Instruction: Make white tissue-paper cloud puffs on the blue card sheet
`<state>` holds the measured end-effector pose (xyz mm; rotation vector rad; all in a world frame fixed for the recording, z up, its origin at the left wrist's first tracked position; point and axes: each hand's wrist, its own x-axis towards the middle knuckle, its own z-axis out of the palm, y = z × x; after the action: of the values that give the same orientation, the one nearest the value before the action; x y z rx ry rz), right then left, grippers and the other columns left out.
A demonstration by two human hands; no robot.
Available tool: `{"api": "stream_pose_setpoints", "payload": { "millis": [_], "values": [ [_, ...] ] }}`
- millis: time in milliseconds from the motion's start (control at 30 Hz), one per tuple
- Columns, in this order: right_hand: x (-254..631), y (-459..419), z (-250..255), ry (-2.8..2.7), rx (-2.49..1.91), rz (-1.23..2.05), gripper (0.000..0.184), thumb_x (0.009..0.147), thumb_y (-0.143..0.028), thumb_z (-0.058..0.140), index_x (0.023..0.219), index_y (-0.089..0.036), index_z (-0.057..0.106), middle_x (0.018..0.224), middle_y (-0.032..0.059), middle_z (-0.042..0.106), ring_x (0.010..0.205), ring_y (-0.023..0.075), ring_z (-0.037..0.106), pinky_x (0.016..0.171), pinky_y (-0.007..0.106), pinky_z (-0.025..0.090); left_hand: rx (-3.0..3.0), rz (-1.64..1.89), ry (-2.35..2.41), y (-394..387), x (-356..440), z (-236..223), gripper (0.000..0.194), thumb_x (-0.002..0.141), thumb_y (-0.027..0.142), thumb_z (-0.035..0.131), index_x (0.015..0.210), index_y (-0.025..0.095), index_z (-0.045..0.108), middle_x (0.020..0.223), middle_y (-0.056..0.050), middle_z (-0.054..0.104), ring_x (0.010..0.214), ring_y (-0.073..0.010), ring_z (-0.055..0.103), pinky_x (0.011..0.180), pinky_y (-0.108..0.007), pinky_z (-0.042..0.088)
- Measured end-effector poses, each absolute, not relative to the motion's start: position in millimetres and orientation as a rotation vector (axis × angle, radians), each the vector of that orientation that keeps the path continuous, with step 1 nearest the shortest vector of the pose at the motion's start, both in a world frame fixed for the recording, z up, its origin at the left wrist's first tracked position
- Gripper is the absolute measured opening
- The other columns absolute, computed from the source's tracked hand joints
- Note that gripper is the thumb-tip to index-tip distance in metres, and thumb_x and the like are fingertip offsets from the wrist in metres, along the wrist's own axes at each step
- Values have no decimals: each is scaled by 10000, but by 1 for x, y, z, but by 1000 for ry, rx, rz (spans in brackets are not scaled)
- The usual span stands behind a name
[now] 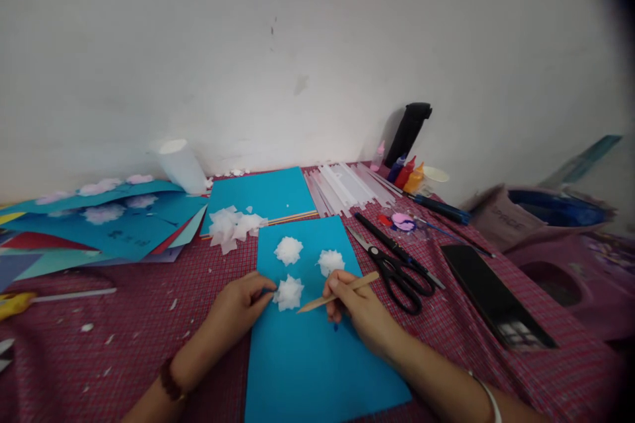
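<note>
A blue sheet (292, 363) lies before me with three white tissue-paper flowers on it: an upper left flower (288, 250), a right flower (331, 262) and a lower flower (288, 293). My left hand (241, 302) is closed in a pinch at the left edge of the lower flower. In my right hand (354, 301) is a flat wooden stick (312, 305), gripped between thumb and fingers. Its pointed end is just below and right of the lower flower, over the blue sheet. Loose white tissue pieces (231, 228) lie just beyond the sheet's far left corner.
Black scissors (397, 274), a cutter (387, 236) and a dark phone (496, 294) lie to the right. Paint bottles (409, 173) and glue sticks (347, 185) stand or lie behind. Coloured sheets (124, 231) pile at left, near a glue gun (20, 304).
</note>
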<state>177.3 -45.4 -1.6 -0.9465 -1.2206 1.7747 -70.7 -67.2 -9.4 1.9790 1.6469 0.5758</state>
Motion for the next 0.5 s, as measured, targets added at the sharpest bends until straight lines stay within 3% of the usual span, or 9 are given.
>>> {"api": "stream_pose_setpoints", "payload": {
  "millis": [167,400,500],
  "values": [
    [176,-45,0,-1242,-972,1755,378,807,-521,581,707,-156,575,520,-32,571,441,83,503,464,209,368,2032,506,1667,-67,-61,-3,133,861,244,446,808,218,566,824,-19,611,764,-185,587,683,-278,393],
    [175,-44,-1,-1255,-965,1751,399,791,-548,591,698,-159,584,506,-34,562,444,83,499,455,204,371,1974,480,1857,-65,-48,-2,120,844,265,454,778,207,536,687,11,549,628,-162,527,570,-266,305],
    [176,-45,-2,-1252,-960,1742,397,790,-550,593,700,-163,584,498,-37,556,443,84,497,452,204,372,1851,592,1785,-63,-51,1,149,840,291,451,764,201,542,681,7,551,626,-162,519,578,-268,329]
  ]
}}
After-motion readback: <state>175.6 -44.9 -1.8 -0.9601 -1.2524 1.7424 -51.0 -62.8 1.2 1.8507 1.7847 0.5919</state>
